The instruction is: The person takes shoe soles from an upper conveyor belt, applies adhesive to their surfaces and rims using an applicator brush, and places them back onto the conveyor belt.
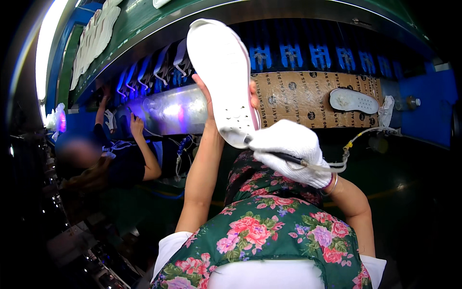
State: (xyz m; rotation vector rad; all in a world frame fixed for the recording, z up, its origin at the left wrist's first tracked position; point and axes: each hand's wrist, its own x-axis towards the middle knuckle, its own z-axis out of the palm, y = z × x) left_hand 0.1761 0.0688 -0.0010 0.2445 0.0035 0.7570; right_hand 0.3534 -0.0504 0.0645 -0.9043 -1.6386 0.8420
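Observation:
A white shoe sole (219, 72) stands nearly upright in front of me, its toe end at the top and small dark holes near its lower end. My bare left hand (208, 98) grips it from behind, with fingers wrapped round both edges. My right hand (291, 147), in a white knitted glove, is closed on a dark pen-like applicator (281, 156) with a clear hose at its rear. The applicator's dark tip meets the sole's lower end; whether it touches cannot be told. A second white sole (354, 101) lies on printed cardboard (293, 98) to the right.
Behind the bench runs a row of blue holders (291, 57), with several soles on the left ones. More white pieces (94, 43) lie on the upper shelf. A clear hose (358, 139) hangs at right. At left a co-worker's hand (137, 124) is over the metal bench (175, 111).

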